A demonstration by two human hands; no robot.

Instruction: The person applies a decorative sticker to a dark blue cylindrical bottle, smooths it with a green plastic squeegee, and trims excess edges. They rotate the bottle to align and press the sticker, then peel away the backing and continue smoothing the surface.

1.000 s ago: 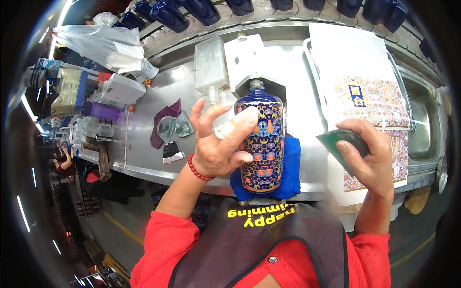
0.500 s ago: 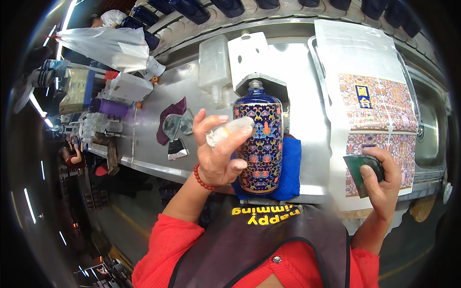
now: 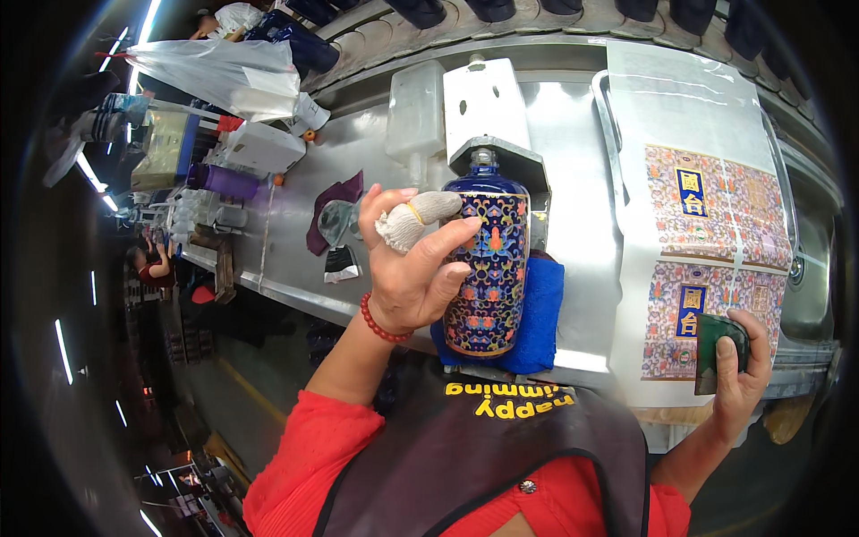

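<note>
A dark blue bottle (image 3: 488,268) with a colourful floral pattern lies with its neck pointing away from me. Its lower end rests over a folded blue towel (image 3: 541,313). My left hand (image 3: 416,273) is at its left side, fingers spread; one finger wears a whitish cloth cover (image 3: 428,215) bound with a yellow band. The covered fingertip and the index finger lie over the bottle's upper left. At the right, my right hand (image 3: 744,367) grips a flat dark green scraper (image 3: 718,353) above the lower part of a patterned printed sheet (image 3: 716,201).
Behind the bottle neck stand a dark angled rest (image 3: 528,161), a white block (image 3: 486,103) and a translucent container (image 3: 416,112). Maroon cloth (image 3: 331,210) lies left on the metal table (image 3: 300,183). A sink (image 3: 819,224) is at the right; blue bottles (image 3: 492,7) line the far side.
My right hand has moved right and slightly toward me with the scraper, uncovering more of the lower print. My left hand has shifted slightly at the bottle's upper left. The view has turned slightly.
</note>
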